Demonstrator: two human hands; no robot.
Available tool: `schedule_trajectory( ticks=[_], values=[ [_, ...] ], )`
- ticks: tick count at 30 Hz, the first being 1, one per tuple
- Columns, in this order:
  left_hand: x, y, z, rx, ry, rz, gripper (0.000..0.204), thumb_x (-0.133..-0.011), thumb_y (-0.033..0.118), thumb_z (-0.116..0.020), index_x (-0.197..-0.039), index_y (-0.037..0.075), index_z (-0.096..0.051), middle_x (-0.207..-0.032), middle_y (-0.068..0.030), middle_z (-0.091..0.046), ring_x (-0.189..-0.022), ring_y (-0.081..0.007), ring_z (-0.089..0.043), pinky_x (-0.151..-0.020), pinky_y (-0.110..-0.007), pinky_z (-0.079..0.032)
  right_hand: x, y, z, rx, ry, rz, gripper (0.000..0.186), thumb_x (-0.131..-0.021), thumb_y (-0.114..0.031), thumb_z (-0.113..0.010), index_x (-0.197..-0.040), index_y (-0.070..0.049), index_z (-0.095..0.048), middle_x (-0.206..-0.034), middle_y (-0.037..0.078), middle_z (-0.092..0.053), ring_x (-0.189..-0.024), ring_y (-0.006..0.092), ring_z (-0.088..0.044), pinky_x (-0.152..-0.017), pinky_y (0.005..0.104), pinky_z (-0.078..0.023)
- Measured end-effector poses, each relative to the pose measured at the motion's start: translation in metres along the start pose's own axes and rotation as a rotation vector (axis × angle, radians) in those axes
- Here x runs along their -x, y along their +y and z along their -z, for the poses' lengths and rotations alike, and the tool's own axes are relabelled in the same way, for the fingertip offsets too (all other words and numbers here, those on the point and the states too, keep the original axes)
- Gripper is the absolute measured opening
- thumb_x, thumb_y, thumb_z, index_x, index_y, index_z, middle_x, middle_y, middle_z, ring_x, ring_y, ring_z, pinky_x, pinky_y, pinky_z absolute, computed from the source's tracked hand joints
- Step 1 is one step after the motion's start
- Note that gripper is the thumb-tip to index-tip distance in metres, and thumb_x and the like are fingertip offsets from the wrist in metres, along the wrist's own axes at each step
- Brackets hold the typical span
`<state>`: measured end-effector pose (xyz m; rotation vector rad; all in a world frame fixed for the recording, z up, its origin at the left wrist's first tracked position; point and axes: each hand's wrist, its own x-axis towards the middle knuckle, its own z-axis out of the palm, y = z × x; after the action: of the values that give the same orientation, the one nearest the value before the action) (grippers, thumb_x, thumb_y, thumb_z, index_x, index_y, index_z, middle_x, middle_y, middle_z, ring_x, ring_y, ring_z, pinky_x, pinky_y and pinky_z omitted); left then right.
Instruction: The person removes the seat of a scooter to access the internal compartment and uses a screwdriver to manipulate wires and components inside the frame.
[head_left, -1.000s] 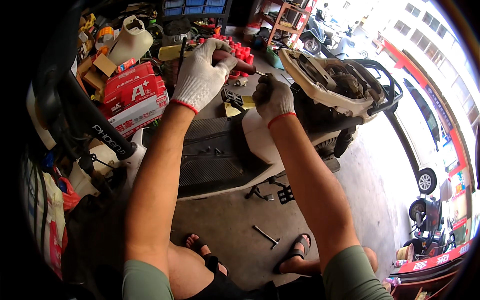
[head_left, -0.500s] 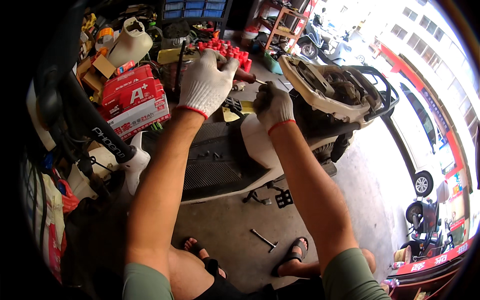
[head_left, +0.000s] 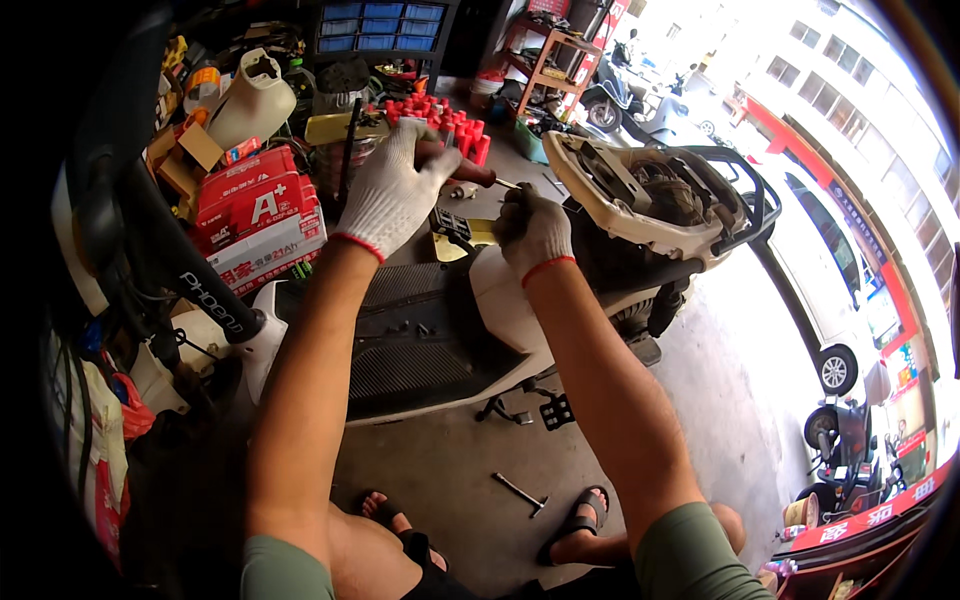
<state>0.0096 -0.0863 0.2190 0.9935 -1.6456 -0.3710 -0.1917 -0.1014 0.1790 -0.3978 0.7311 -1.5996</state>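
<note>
My left hand [head_left: 395,190], in a white knit glove with a red cuff, is closed around the reddish-brown handle of a screwdriver [head_left: 474,173]. Its metal shaft points right, toward my right hand [head_left: 538,232]. That gloved hand, dirty at the fingertips, is closed in a pinch at the shaft's end; whatever lies between its fingers is hidden. Both hands are held over a white scooter [head_left: 510,300] with its seat off and its frame exposed. On the ribbed black footboard [head_left: 400,365] lie several small dark screws [head_left: 418,328].
Red-and-white battery boxes [head_left: 262,205] are stacked at left, beside the handlebar stem [head_left: 190,265]. Behind the scooter stand several red-capped items [head_left: 440,112] and an orange shelf [head_left: 550,70]. A T-handle wrench [head_left: 520,494] lies on the floor between my feet.
The view has shifted slightly, so the scene sits a little left and the scooter lower. Both hands have lowered a little in the picture, with the screwdriver still between them.
</note>
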Motion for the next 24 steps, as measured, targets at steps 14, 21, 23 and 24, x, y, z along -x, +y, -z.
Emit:
schedule_trajectory(
  ticks=[14,21,23,24],
  values=[
    [-0.003,0.0,-0.001,0.233,0.099,-0.269,0.023,-0.1,0.026,-0.069,-0.108,0.004,-0.065,-0.087,-0.0082,-0.07,-0.074,-0.0155,-0.068,-0.071,-0.032,-0.054,0.005,-0.006,-0.008,0.014,0.049,0.026,0.014,-0.107,-0.02,-0.054,-0.1,-0.009,-0.06,-0.079,0.004,-0.062,-0.059,0.0151,-0.055,-0.048,0.0269,-0.041],
    [-0.002,0.02,0.006,-0.074,-0.002,0.026,0.025,-0.098,0.018,-0.068,-0.116,0.001,-0.063,-0.107,-0.0121,-0.072,-0.081,-0.0248,-0.072,-0.083,-0.038,-0.057,0.001,-0.007,0.003,0.029,0.004,0.009,0.012,-0.106,-0.019,-0.053,-0.099,-0.011,-0.059,-0.078,0.003,-0.06,-0.059,0.0146,-0.053,-0.048,0.0263,-0.039],
    [0.001,0.009,0.005,0.132,0.033,-0.221,0.024,-0.098,0.017,-0.069,-0.116,0.002,-0.063,-0.105,-0.0118,-0.073,-0.083,-0.0248,-0.072,-0.084,-0.039,-0.057,0.0,-0.009,0.001,0.025,0.031,0.03,0.012,-0.107,-0.019,-0.053,-0.099,-0.011,-0.058,-0.078,0.003,-0.06,-0.058,0.0146,-0.052,-0.048,0.0261,-0.038],
    [-0.004,0.006,0.002,0.041,0.158,-0.437,0.023,-0.097,0.015,-0.069,-0.117,0.003,-0.064,-0.103,-0.0098,-0.073,-0.087,-0.0229,-0.072,-0.085,-0.038,-0.056,-0.002,-0.01,0.003,0.024,0.002,0.02,0.012,-0.107,-0.019,-0.052,-0.099,-0.011,-0.058,-0.078,0.003,-0.06,-0.058,0.0146,-0.052,-0.048,0.0262,-0.039]
  ],
)
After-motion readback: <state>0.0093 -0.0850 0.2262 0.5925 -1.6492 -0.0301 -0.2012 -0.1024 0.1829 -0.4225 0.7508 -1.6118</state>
